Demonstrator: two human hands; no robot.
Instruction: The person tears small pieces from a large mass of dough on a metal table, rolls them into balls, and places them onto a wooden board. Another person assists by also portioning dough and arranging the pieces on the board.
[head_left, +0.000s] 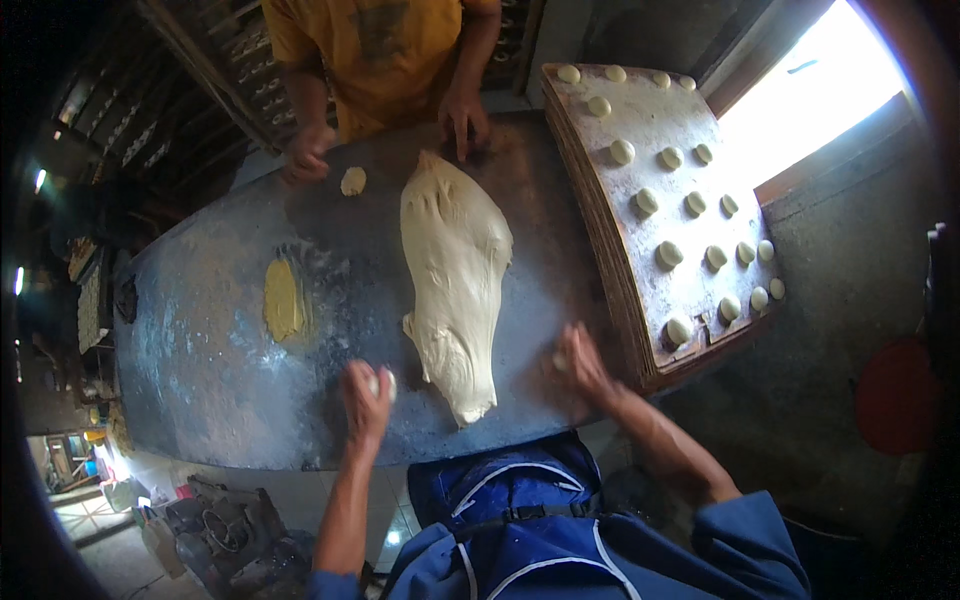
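A long mass of pale dough (457, 277) lies lengthwise across the dark worktable (202, 360) before me. To its left, my left hand (366, 396) is closed around a small dough piece (390, 385), part of which shows beside the fingers. On the other side, my right hand (586, 366) is blurred and low over the tabletop, close to the stack of boards. A small pale dough piece (559, 361) shows at the edge of its palm, and the fingers cover the rest.
A co-worker in a yellow shirt (382, 60) stands across the table, both hands near the dough's far end. Stacked wooden boards (645, 97) at the right carry several dough balls (670, 255). A flat yellow smear of fat or dough (283, 301) and a small dough lump (353, 181) lie leftward.
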